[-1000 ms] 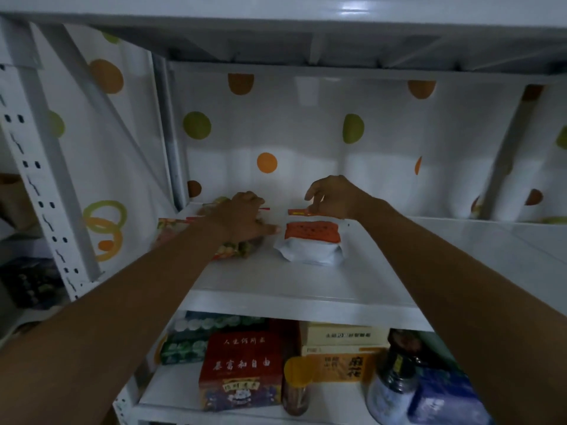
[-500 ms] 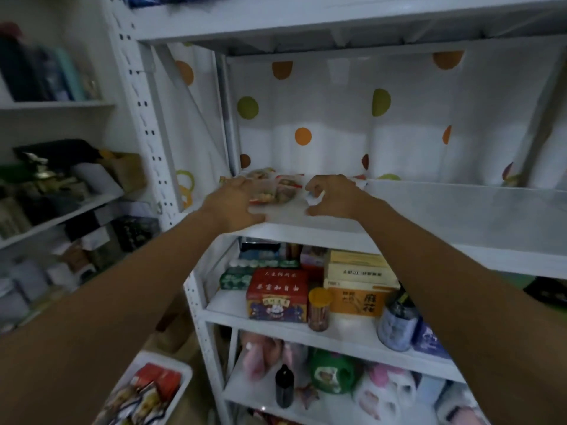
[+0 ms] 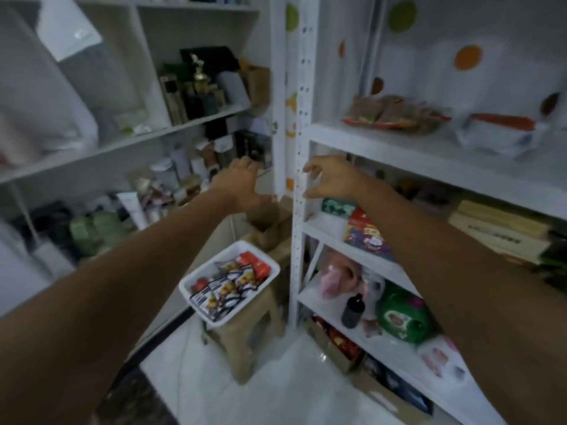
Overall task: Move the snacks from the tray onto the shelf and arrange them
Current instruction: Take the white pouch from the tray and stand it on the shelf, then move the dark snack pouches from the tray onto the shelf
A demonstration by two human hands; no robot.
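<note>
Status: partly done, most of it left.

- Shelf: white metal rack on the right. The board at about hand height carries two lots of snacks: a flat pile of brown-green packets near the left post, and a white pouch with an orange top just beside it on the right. They lie roughly in a row near the front, so I'd call that part arranged, loosely.
- Stool: tan plastic, on the floor by the rack's left post, carrying the tray.
- Tray: white, well below the shelf and nowhere near empty. Holds a heap of dark-edged packets plus a red pack at the far end. Exact count not readable because of blur.
- Left hand: up in the air left of the post, fingers loose and spread, holding nothing.
- Right hand: in front of the post under the snack board, fingers loosely curved, thumb apart, also empty.

Next step as I read it: reach down to the tray for another load. Several trips probably remain.
</note>
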